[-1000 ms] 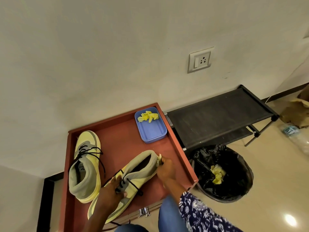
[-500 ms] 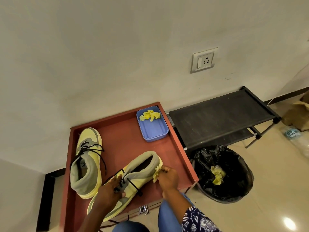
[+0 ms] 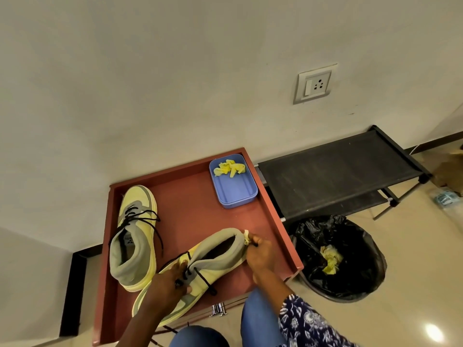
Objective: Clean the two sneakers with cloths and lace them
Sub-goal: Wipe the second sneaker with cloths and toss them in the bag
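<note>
Sneaker, yellow-grey suede point(image 3: 200, 269), lies on red wooden tray point(image 3: 200, 209). My left hand point(image 3: 167, 286) grips its laces; right hand point(image 3: 259, 252) pinches yellow cloth point(image 3: 246, 237) at heel. Best wipe with short strokes, shoe braced.
</note>
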{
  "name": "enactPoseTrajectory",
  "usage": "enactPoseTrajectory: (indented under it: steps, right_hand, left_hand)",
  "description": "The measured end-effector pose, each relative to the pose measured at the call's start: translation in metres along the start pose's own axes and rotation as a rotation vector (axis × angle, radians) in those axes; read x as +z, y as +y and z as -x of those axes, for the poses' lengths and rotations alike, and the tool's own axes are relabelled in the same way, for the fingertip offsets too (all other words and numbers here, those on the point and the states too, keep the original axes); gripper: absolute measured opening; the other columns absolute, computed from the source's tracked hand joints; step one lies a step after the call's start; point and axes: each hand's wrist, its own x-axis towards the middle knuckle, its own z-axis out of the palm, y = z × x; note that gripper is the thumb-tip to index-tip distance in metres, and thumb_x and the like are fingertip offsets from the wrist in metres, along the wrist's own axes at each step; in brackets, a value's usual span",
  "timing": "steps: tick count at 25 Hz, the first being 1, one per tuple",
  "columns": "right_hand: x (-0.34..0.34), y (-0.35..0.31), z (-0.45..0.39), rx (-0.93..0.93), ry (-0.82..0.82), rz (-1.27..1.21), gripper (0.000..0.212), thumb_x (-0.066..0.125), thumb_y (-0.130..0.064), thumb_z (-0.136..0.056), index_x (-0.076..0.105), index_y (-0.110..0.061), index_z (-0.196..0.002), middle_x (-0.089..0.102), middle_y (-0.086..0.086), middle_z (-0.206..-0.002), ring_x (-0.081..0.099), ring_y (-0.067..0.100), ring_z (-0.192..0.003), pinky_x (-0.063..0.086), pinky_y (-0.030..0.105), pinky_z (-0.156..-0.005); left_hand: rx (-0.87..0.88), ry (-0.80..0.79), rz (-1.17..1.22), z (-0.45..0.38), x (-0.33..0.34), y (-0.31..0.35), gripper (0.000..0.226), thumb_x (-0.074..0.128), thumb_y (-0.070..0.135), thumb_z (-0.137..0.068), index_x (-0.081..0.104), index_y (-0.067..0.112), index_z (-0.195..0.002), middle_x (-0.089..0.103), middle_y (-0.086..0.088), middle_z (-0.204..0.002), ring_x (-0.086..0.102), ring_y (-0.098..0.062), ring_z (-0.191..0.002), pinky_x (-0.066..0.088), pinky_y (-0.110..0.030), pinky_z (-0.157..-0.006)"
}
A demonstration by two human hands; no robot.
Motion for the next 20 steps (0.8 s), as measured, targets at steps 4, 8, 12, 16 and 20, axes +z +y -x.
enactPoseTrajectory:
  steps: [4, 8, 12, 16, 20]
  right_hand:
    - [0.008, 0.006, 0.036, -0.014, 0.093, -0.117, 0.021, 0.055, 0.003, -0.083, 0.071, -0.009, -0.087, 0.062, 0.001, -0.087, 0.055, 0.016, -0.084, 0.043, 0.025, -0.077]
    - [0.009, 0.004, 0.062, -0.032, 0.093, -0.202, 0.019, 0.060, 0.000, -0.085, 0.068, -0.003, -0.101, 0.062, 0.002, -0.097, 0.058, 0.016, -0.094, 0.046, 0.024, -0.086]
    - [0.007, 0.006, 0.048, -0.002, 0.098, -0.210, 0.021, 0.059, 0.004, -0.083, 0.070, -0.003, -0.099, 0.067, 0.006, -0.099, 0.058, 0.015, -0.091, 0.046, 0.024, -0.083]
    - [0.000, -0.009, 0.010, 0.006, 0.057, -0.080, 0.024, 0.058, -0.004, -0.082, 0.074, -0.017, -0.094, 0.073, 0.003, -0.094, 0.065, 0.019, -0.087, 0.054, 0.034, -0.078]
    - [-0.008, -0.020, -0.007, 0.021, -0.064, -0.026, 0.032, 0.054, 0.004, -0.081, 0.073, -0.013, -0.099, 0.072, 0.002, -0.098, 0.064, 0.015, -0.090, 0.053, 0.030, -0.085]
  left_hand:
    - [0.002, -0.006, 0.004, -0.002, 0.001, -0.002, 0.067, 0.068, 0.016, -0.081, 0.037, 0.017, -0.140, 0.053, -0.005, -0.135, 0.056, -0.015, -0.113, 0.033, -0.008, -0.076]
    - [0.002, -0.001, 0.002, -0.003, 0.001, -0.002, 0.068, 0.069, 0.015, -0.080, 0.037, 0.016, -0.140, 0.053, -0.006, -0.134, 0.057, -0.015, -0.111, 0.034, -0.009, -0.076]
    - [0.017, -0.015, -0.029, -0.003, 0.000, 0.000, 0.068, 0.067, 0.016, -0.082, 0.034, 0.018, -0.142, 0.051, -0.004, -0.136, 0.056, -0.013, -0.110, 0.030, -0.006, -0.072]
    - [0.020, -0.023, -0.029, -0.003, 0.000, -0.001, 0.068, 0.066, 0.015, -0.082, 0.033, 0.017, -0.142, 0.047, -0.005, -0.140, 0.054, -0.014, -0.115, 0.030, -0.007, -0.075]
    - [0.026, -0.007, -0.007, -0.002, 0.001, -0.001, 0.068, 0.067, 0.014, -0.081, 0.035, 0.016, -0.141, 0.042, -0.004, -0.144, 0.051, -0.015, -0.121, 0.036, -0.011, -0.085]
